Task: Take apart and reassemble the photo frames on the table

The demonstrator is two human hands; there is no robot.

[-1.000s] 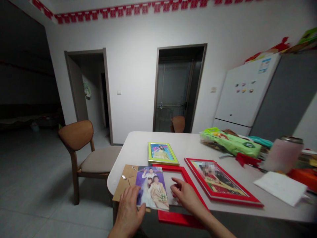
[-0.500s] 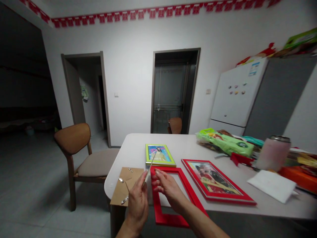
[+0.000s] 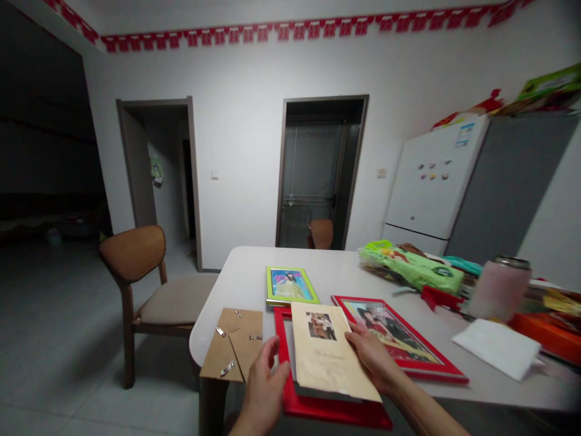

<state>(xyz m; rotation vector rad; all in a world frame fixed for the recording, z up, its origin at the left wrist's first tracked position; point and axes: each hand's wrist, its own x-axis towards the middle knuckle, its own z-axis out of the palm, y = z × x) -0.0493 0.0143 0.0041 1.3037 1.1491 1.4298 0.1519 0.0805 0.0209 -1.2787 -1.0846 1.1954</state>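
Your left hand (image 3: 265,381) is hovering spread, holding nothing, beside the nearer red frame (image 3: 333,412). Over that frame, the card (image 3: 329,357) could be slipping askew, since only your right hand (image 3: 370,351) is pinching its right edge; its picture end is pointing away, its long axis running near to far.

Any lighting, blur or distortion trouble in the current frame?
Head view: wall brightly lit, far-left room nearly black; head view: fridge leaning, likely wide-angle distortion; head view: lettering on cream sheet too soft to read, mosaic patch on red-framed photo.
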